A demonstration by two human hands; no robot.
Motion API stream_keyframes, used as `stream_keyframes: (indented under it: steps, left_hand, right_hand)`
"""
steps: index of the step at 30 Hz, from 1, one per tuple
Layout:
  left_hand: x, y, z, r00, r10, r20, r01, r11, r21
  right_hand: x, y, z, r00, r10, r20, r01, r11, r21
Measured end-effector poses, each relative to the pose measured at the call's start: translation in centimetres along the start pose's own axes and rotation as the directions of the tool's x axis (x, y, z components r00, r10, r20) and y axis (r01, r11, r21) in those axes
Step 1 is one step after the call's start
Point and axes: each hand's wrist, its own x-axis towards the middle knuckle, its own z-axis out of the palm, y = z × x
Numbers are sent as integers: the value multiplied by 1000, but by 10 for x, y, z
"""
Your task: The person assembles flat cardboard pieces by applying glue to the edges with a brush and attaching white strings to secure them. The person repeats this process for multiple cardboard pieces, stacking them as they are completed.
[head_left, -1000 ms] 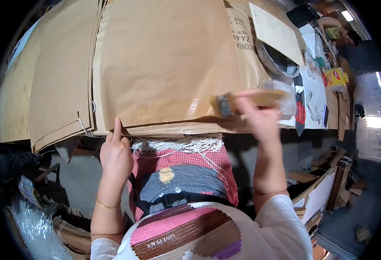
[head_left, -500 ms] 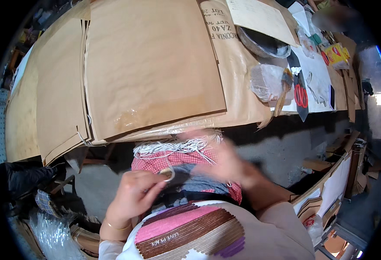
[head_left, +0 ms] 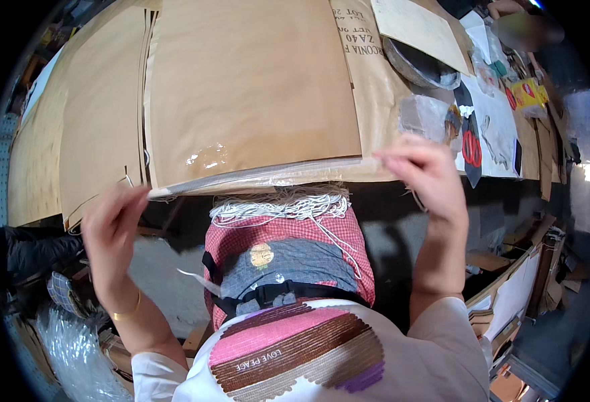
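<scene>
- my left hand [head_left: 112, 228] has thumb and fingertips closed on a white cord [head_left: 157, 193], just off the near left corner of the sheet.
- my right hand [head_left: 432, 175] is pinched too, on the cord's other end as far as the blur lets me see, with a short tail hanging below.
- between them the cord runs as a pale, smeared line along the near edge of a kraft paper sheet [head_left: 255, 80]; whether it touches the paper i cannot tell.
- the sheet lies flat on the table in front of me, smooth, plain brown, straight-edged, with a darker, damp-looking band by the near edge and a glossy wet patch [head_left: 204, 157] toward its left corner.
- left of it lies a kraft paper stack [head_left: 100, 100]; on its right, a printed paper sack [head_left: 362, 74].
- across my lap, a bundle of white cords [head_left: 281, 209] rests on a red checked cloth [head_left: 342, 248].
- farther right: a brush [head_left: 452, 124] by crumpled clear plastic [head_left: 421, 115], red-handled scissors [head_left: 471, 149], and a dark bowl [head_left: 419, 67] partly under a pale board [head_left: 419, 30].
</scene>
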Motion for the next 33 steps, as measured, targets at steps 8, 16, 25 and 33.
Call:
stream_keyframes:
  steps: [8,16,25,33]
  left_hand:
    - [13,-95,91,989,-146,30,148,988,-49]
    - [12,-77,94,976,167,-137,-100,911,400]
    - [-2,-92,104,975,212,-61,-178,920,348]
    - [12,-76,76,945,207,254,-216,976,5]
  right_hand:
    - [45,117,56,930,323,-176,-330,944,-14]
    - [44,105,49,937,296,-185,-293,955,43]
    - [43,117,72,953,176,-246,-189,982,-30]
    - [43,99,82,900,-436,-18,375,795,-476]
